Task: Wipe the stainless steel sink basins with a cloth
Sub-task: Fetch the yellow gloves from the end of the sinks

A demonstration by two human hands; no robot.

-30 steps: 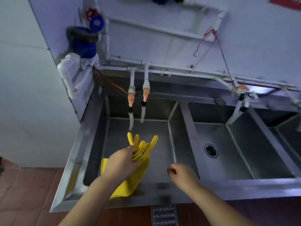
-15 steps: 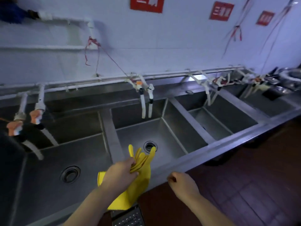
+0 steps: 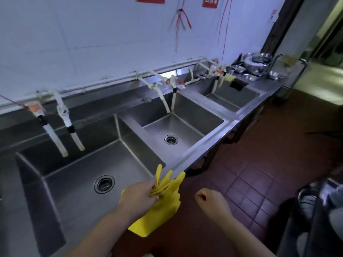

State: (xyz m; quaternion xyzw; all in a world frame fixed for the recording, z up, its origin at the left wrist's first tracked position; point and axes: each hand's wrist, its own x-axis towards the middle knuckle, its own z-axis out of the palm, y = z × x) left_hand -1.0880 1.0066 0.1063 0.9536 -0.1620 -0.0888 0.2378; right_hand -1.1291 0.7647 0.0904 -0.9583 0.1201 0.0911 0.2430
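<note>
A long stainless steel sink unit [image 3: 209, 140] runs along the white wall with several basins. The nearest basin [image 3: 74, 175] has a round drain [image 3: 104, 184]; the one beyond it [image 3: 187, 125] also shows a drain [image 3: 171, 139]. My left hand [image 3: 138, 196] grips yellow rubber gloves [image 3: 163, 203] by their fingers, over the front rim of the nearest basin. My right hand [image 3: 211, 202] is closed in a loose fist over the floor, holding nothing. No cloth is visible.
White plastic taps [image 3: 63, 123] hang over each basin from a pipe on the wall. Metal bowls [image 3: 257, 64] are stacked at the far right end. Dark red floor tiles [image 3: 259, 173] lie to the right, and a dark bin with a metal bowl [image 3: 308, 201] stands at the lower right.
The view has swung right along the sink row, bringing the far basins and bowls into sight. Both hands keep the same pose, the left still holding the gloves.
</note>
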